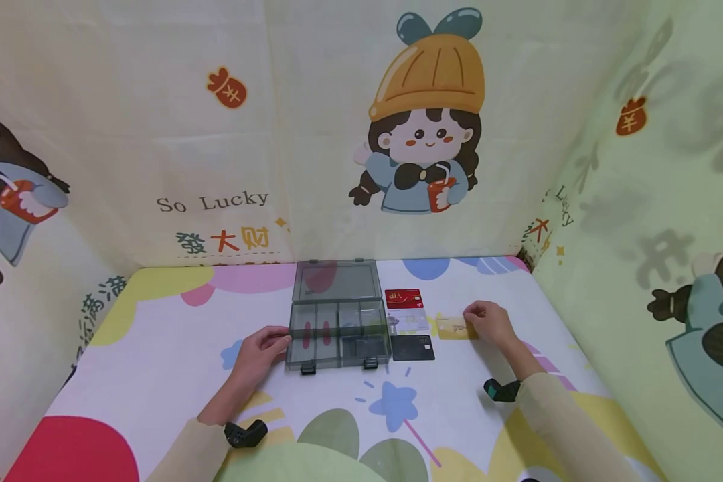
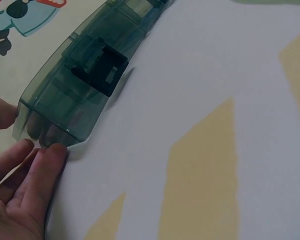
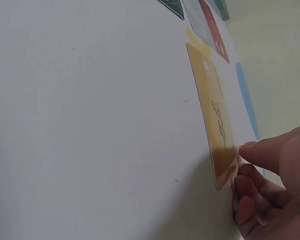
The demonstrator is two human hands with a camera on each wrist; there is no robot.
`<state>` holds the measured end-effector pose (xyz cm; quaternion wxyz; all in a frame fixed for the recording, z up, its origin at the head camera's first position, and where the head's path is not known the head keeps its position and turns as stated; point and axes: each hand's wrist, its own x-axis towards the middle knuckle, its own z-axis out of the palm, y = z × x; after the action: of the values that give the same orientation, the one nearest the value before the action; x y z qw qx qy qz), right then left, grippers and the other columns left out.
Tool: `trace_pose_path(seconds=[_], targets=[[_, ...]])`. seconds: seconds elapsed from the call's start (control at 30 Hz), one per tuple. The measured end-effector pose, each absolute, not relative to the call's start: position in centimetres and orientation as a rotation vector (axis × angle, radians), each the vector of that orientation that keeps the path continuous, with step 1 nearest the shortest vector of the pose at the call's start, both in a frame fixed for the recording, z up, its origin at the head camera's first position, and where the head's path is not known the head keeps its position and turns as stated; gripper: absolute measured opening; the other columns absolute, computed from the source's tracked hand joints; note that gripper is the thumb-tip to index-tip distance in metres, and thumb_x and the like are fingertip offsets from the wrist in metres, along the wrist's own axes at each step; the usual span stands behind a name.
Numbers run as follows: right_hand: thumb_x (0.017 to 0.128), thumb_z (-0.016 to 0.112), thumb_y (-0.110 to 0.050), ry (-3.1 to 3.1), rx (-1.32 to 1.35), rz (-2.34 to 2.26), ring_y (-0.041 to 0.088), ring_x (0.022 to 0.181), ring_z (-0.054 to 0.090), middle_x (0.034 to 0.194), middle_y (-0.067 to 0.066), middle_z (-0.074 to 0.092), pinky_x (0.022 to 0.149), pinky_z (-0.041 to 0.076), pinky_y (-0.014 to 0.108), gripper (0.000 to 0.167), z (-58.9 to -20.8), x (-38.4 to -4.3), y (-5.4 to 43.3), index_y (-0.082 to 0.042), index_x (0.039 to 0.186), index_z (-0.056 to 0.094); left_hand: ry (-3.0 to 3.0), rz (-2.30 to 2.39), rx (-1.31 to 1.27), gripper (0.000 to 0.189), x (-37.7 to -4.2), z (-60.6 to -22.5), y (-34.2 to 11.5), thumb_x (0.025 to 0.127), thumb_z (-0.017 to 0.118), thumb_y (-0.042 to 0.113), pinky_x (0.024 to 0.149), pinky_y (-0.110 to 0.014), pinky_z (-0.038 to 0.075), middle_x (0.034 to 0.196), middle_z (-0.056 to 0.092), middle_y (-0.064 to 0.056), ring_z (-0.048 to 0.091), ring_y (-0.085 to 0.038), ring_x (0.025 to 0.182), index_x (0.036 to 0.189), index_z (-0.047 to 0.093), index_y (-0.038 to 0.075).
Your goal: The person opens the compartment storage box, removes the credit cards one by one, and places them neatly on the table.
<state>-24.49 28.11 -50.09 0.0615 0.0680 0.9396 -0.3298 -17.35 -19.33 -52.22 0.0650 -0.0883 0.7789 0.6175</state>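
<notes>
A see-through grey plastic compartment box [image 1: 339, 363] lies on the table with its lid [image 1: 337, 281] laid back. My left hand [image 1: 259, 355] is at the box's left side, fingertips touching its wall; the left wrist view shows the fingers [image 2: 52, 155] by the corner near a black latch [image 2: 102, 70]. My right hand [image 1: 491, 325] pinches the right end of a gold card [image 1: 452, 328] between thumb and fingers, low over the table. Left of it lie a red card [image 1: 404, 298], a silvery-white card [image 1: 406, 320] and a black card [image 1: 413, 348], stacked in a column beside the box.
A patterned cloth covers the table [image 1: 169, 361]. Printed curtains [image 1: 313, 134] hang behind it and along both sides. The box's two black latches [image 1: 308, 367] point toward me at its front edge. Black straps sit on both wrists, at the sleeve cuffs.
</notes>
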Motion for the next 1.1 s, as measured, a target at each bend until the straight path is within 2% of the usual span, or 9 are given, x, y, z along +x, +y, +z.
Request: trace_pose_path(seconds=[0.13, 0.27, 0.37, 0.47, 0.6, 0.7, 0.8, 0.93, 1.1], targets=[[0.099, 0.054, -0.022, 2.878, 0.188, -1.007, 0.028, 0.097, 0.052, 0.114, 0.017, 0.063, 0.079, 0.049, 0.031, 0.023, -49.7, -24.5, 28.0, -0.005, 0.110, 0.065, 2.338, 1.877, -0.268, 0.035, -17.5, -52.1, -19.2, 0.094, 0.063, 0.023, 0.082, -0.026, 0.058, 0.122, 0.064, -0.016, 0.063, -0.020, 0.106, 0.125, 0.060, 0.006], [0.100, 0.052, -0.023, 2.936, 0.102, -1.038, 0.029, 0.100, 0.055, 0.116, 0.017, 0.065, 0.083, 0.049, 0.036, 0.027, -48.8, -24.1, 27.2, -0.006, 0.117, 0.064, 2.313, 1.886, -0.231, 0.037, -17.7, -51.9, -19.4, 0.095, 0.062, 0.021, 0.083, -0.027, 0.058, 0.124, 0.062, -0.018, 0.062, -0.020, 0.107, 0.128, 0.058, 0.005], [0.100, 0.052, -0.023, 2.950, 0.043, -1.076, 0.032, 0.109, 0.057, 0.122, 0.017, 0.065, 0.091, 0.051, 0.044, 0.032, -47.9, -23.7, 25.8, -0.006, 0.125, 0.061, 2.319, 1.865, -0.167, 0.040, -17.9, -51.5, -19.7, 0.096, 0.060, 0.019, 0.083, -0.027, 0.058, 0.130, 0.059, -0.018, 0.060, -0.024, 0.114, 0.133, 0.053, 0.005], [0.100, 0.053, -0.025, 2.962, -0.026, -1.105, 0.035, 0.121, 0.054, 0.127, 0.016, 0.064, 0.100, 0.047, 0.052, 0.038, -47.0, -23.3, 24.0, -0.006, 0.132, 0.056, 2.403, 1.799, -0.090, 0.045, -18.0, -50.9, -20.0, 0.097, 0.059, 0.018, 0.085, -0.030, 0.058, 0.136, 0.055, -0.017, 0.057, -0.029, 0.121, 0.138, 0.048, 0.006], [0.099, 0.054, -0.030, 2.994, -0.147, -1.075, 0.037, 0.132, 0.047, 0.133, 0.014, 0.061, 0.107, 0.038, 0.060, 0.044, -45.9, -22.5, 21.6, -0.010, 0.138, 0.052, 2.709, 1.558, 0.071, 0.052, -18.3, -49.5, -20.4, 0.095, 0.061, 0.023, 0.093, -0.042, 0.055, 0.139, 0.053, -0.015, 0.054, -0.031, 0.123, 0.142, 0.044, 0.008], [0.097, 0.056, -0.032, 3.001, -0.236, -1.026, 0.037, 0.137, 0.042, 0.142, 0.012, 0.054, 0.109, 0.035, 0.062, 0.048, -45.2, -21.8, 20.0, -0.014, 0.142, 0.049, 2.987, 1.258, 0.250, 0.058, -18.6, -48.3, -20.5, 0.095, 0.061, 0.029, 0.104, -0.053, 0.044, 0.145, 0.047, -0.014, 0.047, -0.034, 0.130, 0.146, 0.040, 0.010], [0.096, 0.058, -0.033, 3.011, -0.343, -0.979, 0.036, 0.140, 0.038, 0.149, 0.011, 0.047, 0.109, 0.036, 0.061, 0.052, -44.6, -21.3, 18.7, -0.016, 0.144, 0.047, 3.184, 0.967, 0.433, 0.063, -18.8, -47.0, -20.5, 0.094, 0.061, 0.032, 0.107, -0.061, 0.036, 0.150, 0.040, -0.015, 0.038, -0.036, 0.137, 0.148, 0.037, 0.011], [0.093, 0.060, -0.036, 3.045, -0.481, -0.842, 0.035, 0.142, 0.036, 0.151, 0.010, 0.043, 0.108, 0.036, 0.062, 0.058, -44.0, -20.6, 17.5, -0.016, 0.146, 0.044, 3.315, 0.686, 0.585, 0.066, -18.7, -45.5, -20.4, 0.092, 0.062, 0.035, 0.104, -0.063, 0.036, 0.153, 0.036, -0.013, 0.035, -0.036, 0.139, 0.149, 0.038, 0.013], [0.092, 0.061, -0.042, 3.056, -0.573, -0.654, 0.033, 0.142, 0.035, 0.153, 0.009, 0.040, 0.108, 0.036, 0.062, 0.066, -43.9, -19.8, 16.4, -0.019, 0.149, 0.038, 3.335, 0.421, 0.685, 0.071, -18.5, -44.8, -20.2, 0.091, 0.061, 0.040, 0.108, -0.060, 0.035, 0.157, 0.031, -0.011, 0.032, -0.036, 0.141, 0.151, 0.033, 0.016]])
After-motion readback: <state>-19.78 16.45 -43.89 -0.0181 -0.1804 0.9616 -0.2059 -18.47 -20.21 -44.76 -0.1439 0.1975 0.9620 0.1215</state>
